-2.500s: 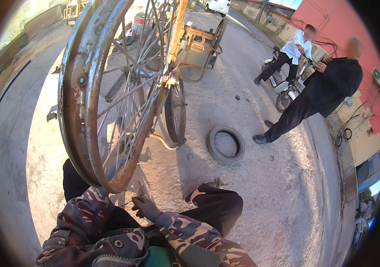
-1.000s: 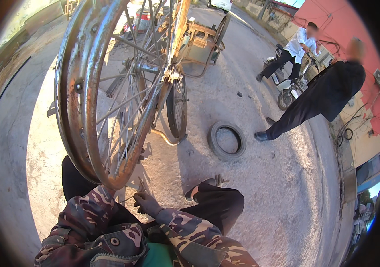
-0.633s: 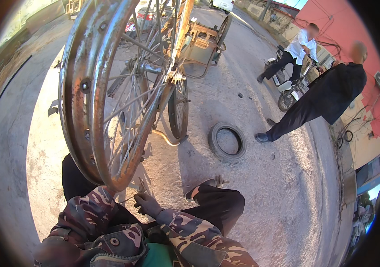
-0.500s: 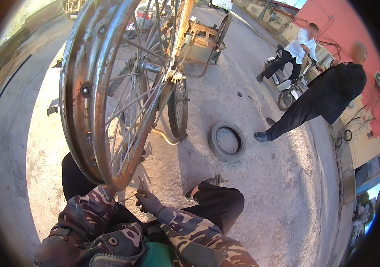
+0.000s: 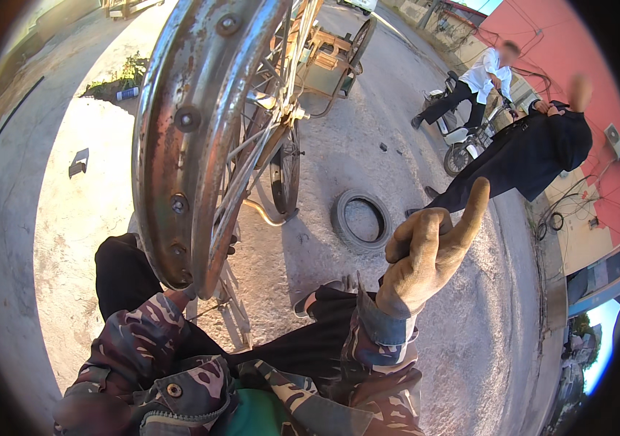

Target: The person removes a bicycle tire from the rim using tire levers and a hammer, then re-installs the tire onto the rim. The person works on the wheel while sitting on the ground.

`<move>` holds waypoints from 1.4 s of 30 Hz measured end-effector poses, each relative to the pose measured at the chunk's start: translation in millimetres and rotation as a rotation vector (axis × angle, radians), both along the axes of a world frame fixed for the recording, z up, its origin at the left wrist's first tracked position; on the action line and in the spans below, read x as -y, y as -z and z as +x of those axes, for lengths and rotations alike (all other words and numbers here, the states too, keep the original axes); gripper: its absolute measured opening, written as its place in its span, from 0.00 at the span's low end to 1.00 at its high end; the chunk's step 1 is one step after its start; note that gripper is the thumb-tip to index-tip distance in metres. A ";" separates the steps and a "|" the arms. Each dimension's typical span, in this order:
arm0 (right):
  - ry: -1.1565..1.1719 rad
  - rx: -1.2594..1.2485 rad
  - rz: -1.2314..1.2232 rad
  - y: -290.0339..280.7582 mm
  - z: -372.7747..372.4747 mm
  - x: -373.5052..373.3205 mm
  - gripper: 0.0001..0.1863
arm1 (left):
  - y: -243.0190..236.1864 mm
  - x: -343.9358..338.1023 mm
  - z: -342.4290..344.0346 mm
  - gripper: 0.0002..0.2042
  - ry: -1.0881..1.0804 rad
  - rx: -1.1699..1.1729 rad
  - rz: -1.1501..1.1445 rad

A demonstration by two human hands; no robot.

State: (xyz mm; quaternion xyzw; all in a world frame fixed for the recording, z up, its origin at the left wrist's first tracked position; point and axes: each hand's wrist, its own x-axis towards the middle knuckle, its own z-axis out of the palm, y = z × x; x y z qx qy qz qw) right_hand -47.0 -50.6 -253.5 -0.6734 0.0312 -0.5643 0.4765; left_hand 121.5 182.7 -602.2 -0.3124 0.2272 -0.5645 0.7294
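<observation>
A rusty spoked wheel rim [image 5: 168, 163] with bolts along its channel stands upright in front of me, above my lap. My left hand [image 5: 180, 296] is at the rim's lower end, its fingers mostly hidden. My right hand [image 5: 433, 254], in a tan work glove, is raised right of the rim with the index finger stretched out, the other fingers bent and nothing visible in them. Thin metal rods [image 5: 231, 305] lie below the rim, between my legs.
A loose tyre [image 5: 361, 221] lies on the ground ahead. A rusty cart [image 5: 324, 62] stands behind the wheel. At the right, a person in dark clothes [image 5: 535, 152] stands beside another in a white shirt [image 5: 480, 76] astride a motorbike [image 5: 459, 156]. A pink wall [image 5: 535, 36] is behind them.
My right hand has left the thin rod at my lap and risen up and to the right, index finger extended. The wheel looks more edge-on, slightly further right in view.
</observation>
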 end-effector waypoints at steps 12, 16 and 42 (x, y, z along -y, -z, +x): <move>0.267 0.062 -0.255 -57.5 1.6 -27.2 0.41 | -7.6 7.6 0.0 0.28 0.029 -0.100 -0.070; 0.283 0.114 -0.291 -57.0 4.7 -33.7 0.40 | -10.7 7.5 3.5 0.28 0.028 -0.132 -0.091; -0.108 -0.100 -0.118 -25.1 -7.9 -26.0 0.42 | -21.3 17.7 6.1 0.29 0.068 -0.301 -0.211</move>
